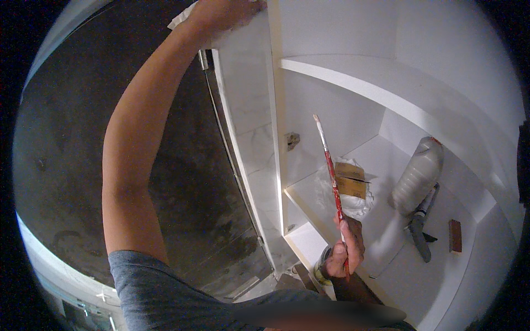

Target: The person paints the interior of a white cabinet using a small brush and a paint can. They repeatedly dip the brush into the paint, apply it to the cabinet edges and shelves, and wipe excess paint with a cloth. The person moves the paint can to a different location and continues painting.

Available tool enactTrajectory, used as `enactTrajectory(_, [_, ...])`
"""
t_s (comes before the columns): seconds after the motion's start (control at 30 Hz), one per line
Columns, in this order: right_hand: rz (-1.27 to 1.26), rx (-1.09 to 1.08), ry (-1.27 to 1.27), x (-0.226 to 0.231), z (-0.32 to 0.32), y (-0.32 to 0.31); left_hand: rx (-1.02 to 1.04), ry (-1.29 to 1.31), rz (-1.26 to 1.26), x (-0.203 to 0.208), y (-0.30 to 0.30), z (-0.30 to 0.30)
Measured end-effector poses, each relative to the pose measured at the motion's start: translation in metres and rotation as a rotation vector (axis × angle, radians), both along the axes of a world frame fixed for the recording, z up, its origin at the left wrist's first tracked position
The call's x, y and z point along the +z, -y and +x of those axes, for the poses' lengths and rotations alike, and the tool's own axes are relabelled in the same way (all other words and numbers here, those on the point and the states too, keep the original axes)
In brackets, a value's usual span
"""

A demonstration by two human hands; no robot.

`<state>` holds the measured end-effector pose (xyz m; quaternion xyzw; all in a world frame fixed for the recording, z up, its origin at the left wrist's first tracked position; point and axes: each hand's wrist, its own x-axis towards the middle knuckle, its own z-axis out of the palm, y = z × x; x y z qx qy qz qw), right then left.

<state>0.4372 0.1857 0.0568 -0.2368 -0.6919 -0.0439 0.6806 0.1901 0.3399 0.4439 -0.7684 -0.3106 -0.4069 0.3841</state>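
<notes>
My right hand [349, 247] is closed around a slim paintbrush [334, 185] with a paint-flecked red handle, its metal ferrule and bristles pointing up and away from me. The brush is held over the white shelf compartment. At the top edge of the view, my left hand [234, 16] reaches up beside the white upright panel [274, 110]. Its fingers run out of the picture or are blurred, so its grip is hidden. Some crumpled white material [181, 16] shows beside it; I cannot tell whether the hand holds it.
In the compartment lie tan sandpaper pieces [351, 186] on a white crumpled cloth [359, 207], a translucent plastic bottle [418, 176], a grey-handled tool [422, 243] and a reddish-brown block [455, 236]. A curved shelf [353, 83] juts above. A round tin [320, 271] stands by my right wrist.
</notes>
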Motion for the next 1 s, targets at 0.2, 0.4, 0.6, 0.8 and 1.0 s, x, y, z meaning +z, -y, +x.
enactTrajectory(0.2, [0.023, 0.029, -0.015, 0.001, -0.001, -0.003, 0.064, 0.053, -0.178, -0.004, 0.006, 0.001])
enactTrajectory(0.4, [0.038, 0.044, -0.022, 0.001, -0.001, -0.005, 0.108, 0.002, -0.079, -0.017, 0.001, 0.000])
enactTrajectory(0.6, [0.038, 0.058, -0.043, 0.001, -0.002, -0.007, 0.115, 0.016, -0.111, -0.026, -0.001, 0.001])
enactTrajectory(0.8, [0.033, 0.068, -0.055, 0.000, -0.003, -0.009, 0.054, -0.026, -0.160, -0.043, 0.000, -0.006])
enactTrajectory(1.0, [0.020, 0.072, -0.086, 0.001, -0.004, -0.010, 0.121, -0.057, -0.159, -0.051, -0.003, -0.003])
